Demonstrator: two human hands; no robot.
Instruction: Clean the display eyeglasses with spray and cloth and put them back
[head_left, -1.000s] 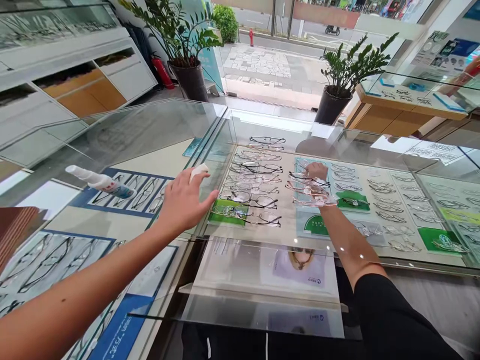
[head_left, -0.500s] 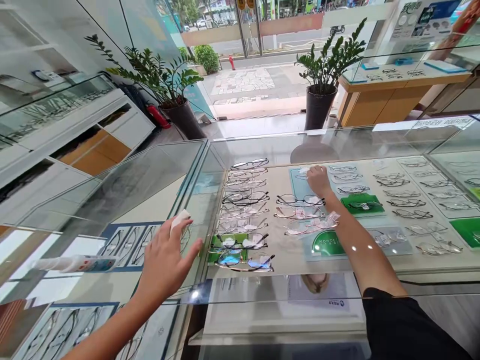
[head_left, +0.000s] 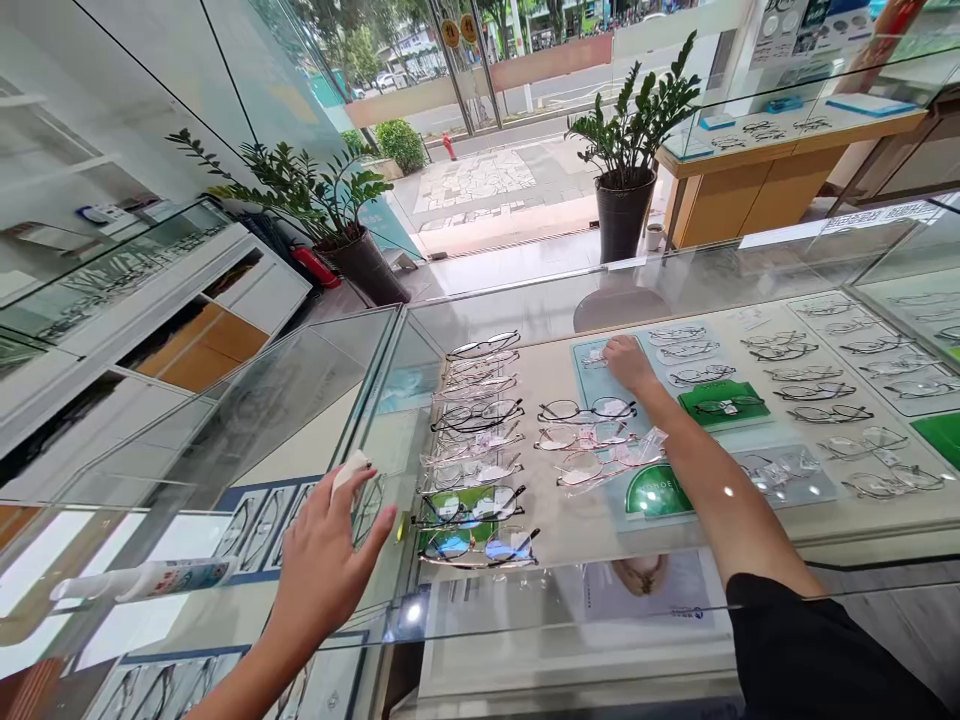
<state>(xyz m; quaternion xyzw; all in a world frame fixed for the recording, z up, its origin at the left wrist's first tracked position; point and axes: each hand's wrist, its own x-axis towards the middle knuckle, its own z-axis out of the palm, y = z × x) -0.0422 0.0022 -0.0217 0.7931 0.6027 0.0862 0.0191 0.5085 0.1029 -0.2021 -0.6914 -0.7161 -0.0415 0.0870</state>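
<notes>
Leftmost, a white spray bottle [head_left: 142, 580] lies on its side on the glass counter top [head_left: 247, 420], well apart from the left hand [head_left: 326, 560]. That hand rests flat on the glass near the counter's corner, fingers spread and stretched forward, with a small white folded cloth [head_left: 349, 468] pinned under the fingertips. Just beyond it, under the glass, a column of eyeglass frames [head_left: 476, 440] runs back from the front edge, the nearest pair sitting on a green card [head_left: 457, 510]. Next to that column, three more pairs of spectacles [head_left: 586, 437] lie one behind another. Farther right, the right arm in a black sleeve [head_left: 810, 650] reaches inside the case, and the right hand [head_left: 628, 362] sits on a pale blue display mat [head_left: 592, 385], fingers curled down onto a small clear frame [head_left: 596, 355]; whether it is pinched or only touched cannot be told. To the right, further rows of frames [head_left: 817, 380] lie on the display tray. Behind the counter stand two potted plants [head_left: 626, 150].
</notes>
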